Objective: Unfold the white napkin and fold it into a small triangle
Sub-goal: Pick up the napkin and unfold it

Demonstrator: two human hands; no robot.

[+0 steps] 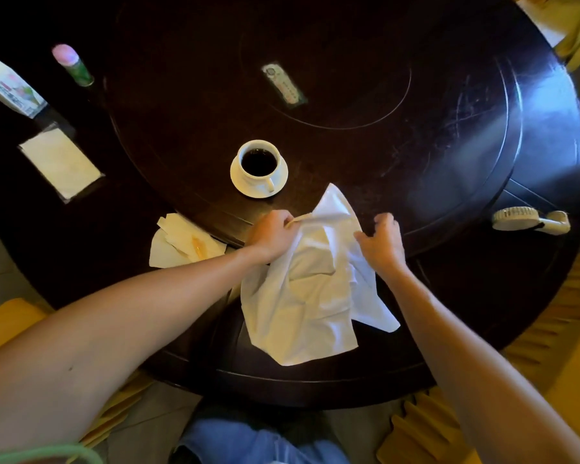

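I see the white napkin (310, 296) lying crumpled and partly opened on the dark round table (449, 145), in the lower middle of the frame. One pointed corner sticks up toward the cup. My left hand (273, 234) is closed around the napkin's top edge, pinching the cloth. My right hand (382, 241) is curled with its fingers pinching the napkin's right side. Both hands are near each other, with the cloth between them. Just above the napkin sits a white cup of dark drink (259, 162) on a saucer (240, 182). Some folded paper napkins (178, 242) lie to the left of my left hand.
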